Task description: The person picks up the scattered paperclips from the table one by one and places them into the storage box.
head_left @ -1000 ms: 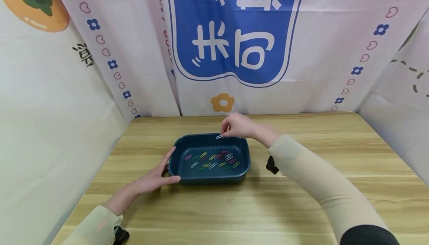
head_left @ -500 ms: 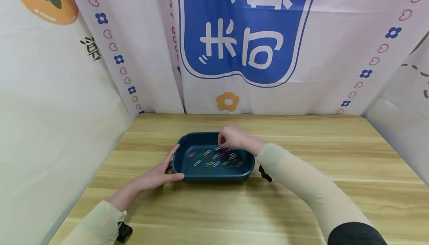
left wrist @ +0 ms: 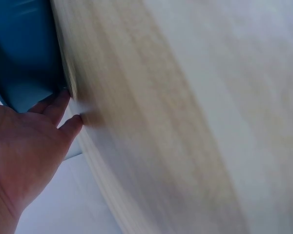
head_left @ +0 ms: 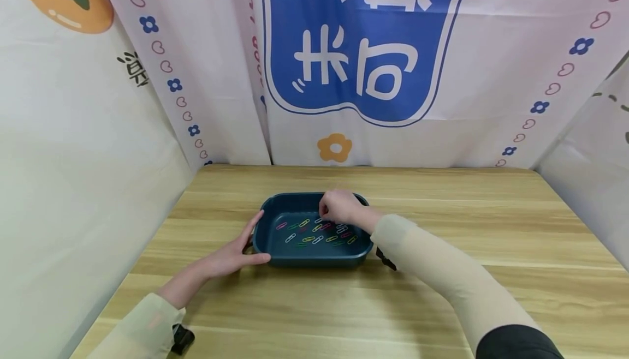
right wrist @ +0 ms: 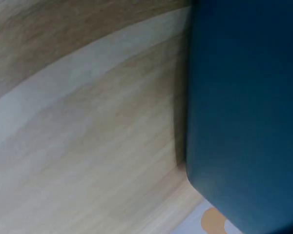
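A dark blue rectangular tray (head_left: 309, 262) sits on the wooden table, with several coloured paper clips (head_left: 318, 240) scattered over its floor. My left hand (head_left: 228, 258) spreads around the tray's left end, its thumb on the front corner and its fingers along the side. In the left wrist view, the left hand (left wrist: 29, 141) touches the tray (left wrist: 24, 53) near the tabletop. My right hand (head_left: 340, 206) reaches over the back right of the tray, fingertips pinching a white paper clip (head_left: 318, 220) low inside it. The right wrist view shows the tray's outer wall (right wrist: 244, 117), with the hand itself out of sight.
The wooden table (head_left: 304, 315) extends around the tray on every side. White printed cloth (head_left: 226, 75) hangs behind the table and along both sides. Each sleeve has a dark wrist device, such as the black one (head_left: 183, 339) by the left cuff.
My right hand has come down from above the tray's back rim into the tray, carrying the white paper clip. The left hand keeps its place on the tray. The head view has shifted slightly.
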Tool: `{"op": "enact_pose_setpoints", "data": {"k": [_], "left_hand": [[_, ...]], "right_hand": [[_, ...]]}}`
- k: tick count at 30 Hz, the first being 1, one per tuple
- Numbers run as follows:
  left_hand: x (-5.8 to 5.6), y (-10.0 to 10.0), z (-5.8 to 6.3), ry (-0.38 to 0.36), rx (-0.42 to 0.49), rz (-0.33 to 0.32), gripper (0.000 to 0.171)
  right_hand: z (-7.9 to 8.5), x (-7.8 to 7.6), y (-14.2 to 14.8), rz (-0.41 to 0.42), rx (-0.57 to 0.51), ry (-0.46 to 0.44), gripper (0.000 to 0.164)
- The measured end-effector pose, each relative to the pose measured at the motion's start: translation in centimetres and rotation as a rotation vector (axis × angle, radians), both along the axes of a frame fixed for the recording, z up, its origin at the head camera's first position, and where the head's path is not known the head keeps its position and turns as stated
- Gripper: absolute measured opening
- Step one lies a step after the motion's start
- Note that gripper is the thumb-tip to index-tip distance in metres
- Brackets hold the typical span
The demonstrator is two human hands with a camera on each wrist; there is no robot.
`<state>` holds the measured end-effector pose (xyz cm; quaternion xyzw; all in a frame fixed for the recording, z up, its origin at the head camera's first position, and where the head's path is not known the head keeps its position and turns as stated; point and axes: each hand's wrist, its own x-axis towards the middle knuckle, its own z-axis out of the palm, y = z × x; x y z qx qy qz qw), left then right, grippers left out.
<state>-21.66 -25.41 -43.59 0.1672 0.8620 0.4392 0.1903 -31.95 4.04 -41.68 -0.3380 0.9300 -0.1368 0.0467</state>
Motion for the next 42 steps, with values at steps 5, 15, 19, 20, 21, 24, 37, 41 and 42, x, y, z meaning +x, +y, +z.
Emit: {"op": "enact_pose_setpoints", "data": {"k": [5, 15, 19, 20, 21, 24, 37, 41, 42], "left_hand": [[0.0, 0.0, -0.1, 0.009, -0.002, -0.001, 0.097], [0.0, 0.1, 0.0, 0.006, -0.003, 0.0, 0.096], [0.1, 0.2, -0.1, 0.012, -0.012, 0.003, 0.096], [0.1, 0.1, -0.1, 0.014, -0.012, 0.004, 0.097], [0.1, 0.2, 0.0, 0.016, -0.012, 0.001, 0.097], [0.1, 0.2, 0.1, 0.012, -0.001, -0.001, 0.096], [-0.2, 0.2, -0.1, 0.005, 0.003, -0.003, 0.096], [-0.2, 0.2, -0.1, 0.003, 0.013, -0.004, 0.096], [-0.2, 0.2, -0.1, 0.004, 0.015, -0.006, 0.096]], "right_hand": [[-0.2, 0.0, -0.1, 0.003, 0.026, 0.034, 0.012], [0.1, 0.1, 0.2, 0.005, 0.056, 0.074, 0.007], [1.3, 0.2, 1.0, 0.001, 0.004, 0.049, 0.008], [1.8, 0.4, 1.2, 0.001, -0.021, 0.032, 0.008], [2.4, 0.4, 1.6, 0.007, -0.045, 0.015, 0.008], [4.0, 0.9, 2.8, 0.019, -0.123, -0.047, 0.009], [7.4, 3.1, 10.6, -0.017, -0.251, -0.007, 0.004], [7.4, 3.9, 13.5, -0.06, -0.275, -0.027, 0.004], [7.4, 4.1, 14.1, -0.077, -0.274, -0.03, 0.004]]}}
